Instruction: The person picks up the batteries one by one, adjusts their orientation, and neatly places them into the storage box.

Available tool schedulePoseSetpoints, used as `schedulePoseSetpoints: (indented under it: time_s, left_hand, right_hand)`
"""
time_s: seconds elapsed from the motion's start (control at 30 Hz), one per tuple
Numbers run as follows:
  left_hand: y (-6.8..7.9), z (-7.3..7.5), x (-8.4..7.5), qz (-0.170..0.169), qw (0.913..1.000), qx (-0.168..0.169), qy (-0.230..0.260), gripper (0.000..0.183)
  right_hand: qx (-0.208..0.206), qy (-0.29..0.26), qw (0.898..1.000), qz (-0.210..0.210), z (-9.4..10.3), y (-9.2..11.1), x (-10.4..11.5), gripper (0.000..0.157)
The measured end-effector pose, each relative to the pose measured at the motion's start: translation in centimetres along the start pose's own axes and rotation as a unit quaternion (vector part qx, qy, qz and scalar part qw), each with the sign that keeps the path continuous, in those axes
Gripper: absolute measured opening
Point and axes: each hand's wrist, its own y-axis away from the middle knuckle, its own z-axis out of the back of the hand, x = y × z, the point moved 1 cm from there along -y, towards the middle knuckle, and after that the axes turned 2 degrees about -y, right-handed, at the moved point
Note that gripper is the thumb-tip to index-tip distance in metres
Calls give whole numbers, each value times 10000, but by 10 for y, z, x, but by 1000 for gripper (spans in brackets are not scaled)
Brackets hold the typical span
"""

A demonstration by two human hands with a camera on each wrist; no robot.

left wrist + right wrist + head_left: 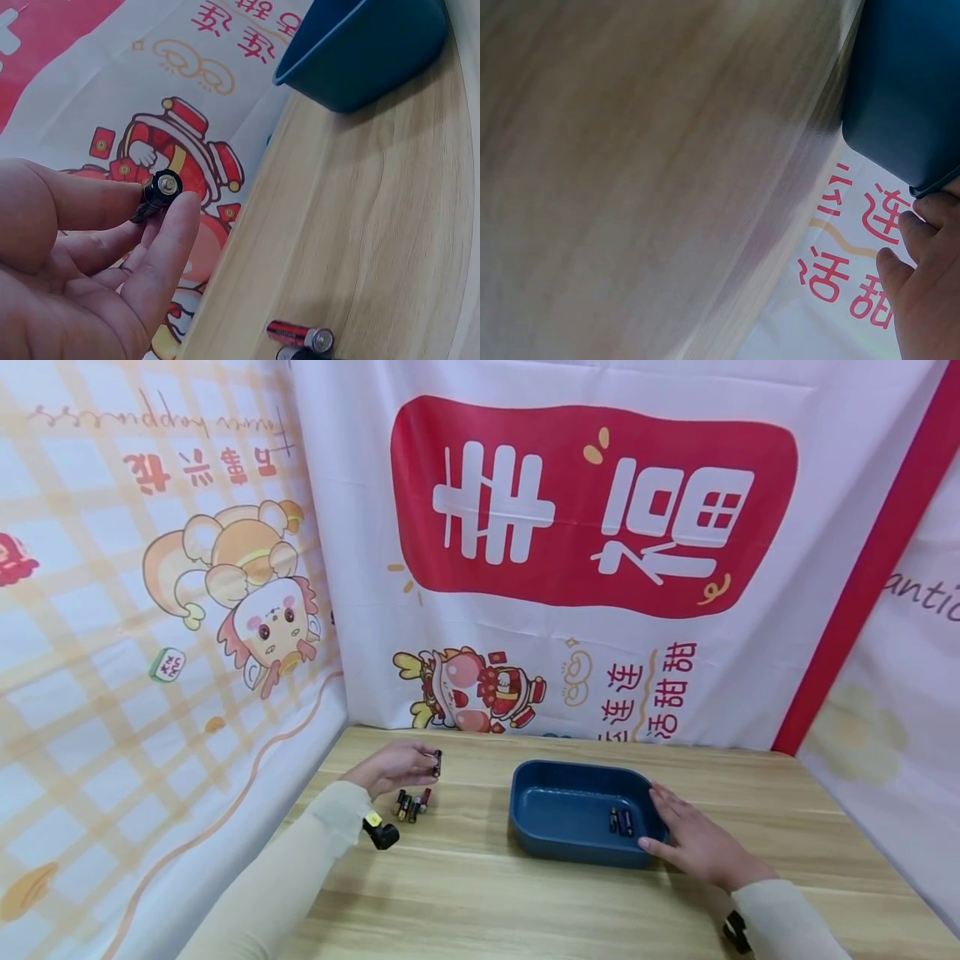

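Observation:
My left hand (pixel 396 767) pinches a black battery (pixel 437 763) between thumb and fingers, above the table. In the left wrist view the battery's silver end (pixel 168 184) faces the camera. Below this hand a small group of batteries (pixel 412 805) lies on the table, one of them a red battery (pixel 300 336). My right hand (pixel 701 843) holds the right end of a dark blue plastic bin (pixel 577 852), thumb over the near corner of its rim and fingers along the outer side. Dark batteries (pixel 621 821) lie inside, toward the bin's right end.
The wood-grain table (pixel 450 893) runs up to a white printed cloth (pixel 360 610) at the back. A checked cloth (pixel 97 652) hangs along the left side, and another pale cloth (pixel 885 710) on the right. Wrist camera mounts (pixel 382 833) sit on both arms.

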Motion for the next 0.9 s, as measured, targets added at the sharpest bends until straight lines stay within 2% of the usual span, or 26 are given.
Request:
schedulePoseSetpoints:
  time_s: [0.37, 0.63, 0.9]
  left_hand:
    - [-3, -21, -8, -29, 9997, 212, 97, 39]
    - [-10, -45, -11, -24, 9989, 458, 127, 40]
    - [-16, -73, -21, -42, 9967, 773, -245, 34]
  right_hand:
    - [-83, 187, 9997, 107, 2, 2, 2, 94]
    - [-164, 574, 9978, 302, 4, 2, 1, 92]
    - [-98, 899, 9949, 457, 4, -2, -4, 91]
